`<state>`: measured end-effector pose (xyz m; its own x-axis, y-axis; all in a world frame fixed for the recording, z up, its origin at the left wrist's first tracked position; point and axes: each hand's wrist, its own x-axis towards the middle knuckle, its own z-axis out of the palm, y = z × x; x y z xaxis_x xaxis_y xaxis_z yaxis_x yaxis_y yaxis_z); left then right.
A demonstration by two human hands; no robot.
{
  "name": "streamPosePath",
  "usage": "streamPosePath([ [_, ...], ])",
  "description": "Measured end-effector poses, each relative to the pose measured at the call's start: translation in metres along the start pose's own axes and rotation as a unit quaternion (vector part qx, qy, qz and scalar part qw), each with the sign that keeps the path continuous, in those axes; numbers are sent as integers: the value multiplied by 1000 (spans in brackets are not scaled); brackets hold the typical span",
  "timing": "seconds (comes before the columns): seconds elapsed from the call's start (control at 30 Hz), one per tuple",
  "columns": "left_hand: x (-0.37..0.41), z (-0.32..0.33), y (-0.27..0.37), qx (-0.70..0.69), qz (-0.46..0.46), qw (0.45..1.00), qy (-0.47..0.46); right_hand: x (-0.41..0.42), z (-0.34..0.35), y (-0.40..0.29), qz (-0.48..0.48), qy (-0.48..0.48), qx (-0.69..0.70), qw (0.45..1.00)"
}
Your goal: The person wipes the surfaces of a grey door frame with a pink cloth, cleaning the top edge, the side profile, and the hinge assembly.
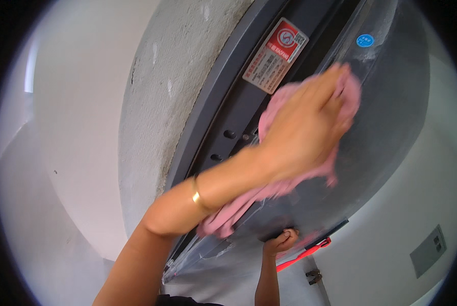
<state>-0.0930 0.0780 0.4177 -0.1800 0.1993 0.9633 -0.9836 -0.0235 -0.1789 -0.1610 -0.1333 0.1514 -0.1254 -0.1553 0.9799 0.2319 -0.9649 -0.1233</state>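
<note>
My left hand (305,126), blurred and with a gold bangle (196,197) on its wrist, presses a pink cloth (278,187) against the edge of a dark grey metal door (374,141). The cloth spreads out beneath the palm, and a loose end trails down the door edge below the forearm. Lower down, my right hand (282,241) is at the door face with its fingers curled, beside a dark patch. Whether those fingers grip anything is hidden. Pale smears mark the door near its edge.
The grey metal frame (209,111) carries a printed label (276,55) and latch holes (229,134). A round blue sticker (365,40) is on the door. Rough plaster (156,103) borders the frame. A red strap (305,254) hangs right of my right hand; a grey panel (428,251) sits on the wall.
</note>
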Motion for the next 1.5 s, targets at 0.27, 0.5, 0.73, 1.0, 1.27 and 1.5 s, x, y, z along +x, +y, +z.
streamPosePath([
  [0.27,57,26,-12,-42,-7,997,58,4,-2,-11,14,9,-94,995],
  [0.5,27,10,-8,-13,1,998,54,3,3,-25,40,-17,-166,985],
  [0.73,74,35,-7,-26,-22,990,139,8,-6,-27,40,-77,-204,975],
  [1.0,210,67,-48,-85,-3,984,158,7,-7,-37,32,-122,-177,976],
  [1.27,38,30,-14,60,16,998,3,14,-19,-20,29,-119,-193,974],
  [1.5,189,50,-50,11,32,998,61,20,-9,-33,50,-140,-135,980],
])
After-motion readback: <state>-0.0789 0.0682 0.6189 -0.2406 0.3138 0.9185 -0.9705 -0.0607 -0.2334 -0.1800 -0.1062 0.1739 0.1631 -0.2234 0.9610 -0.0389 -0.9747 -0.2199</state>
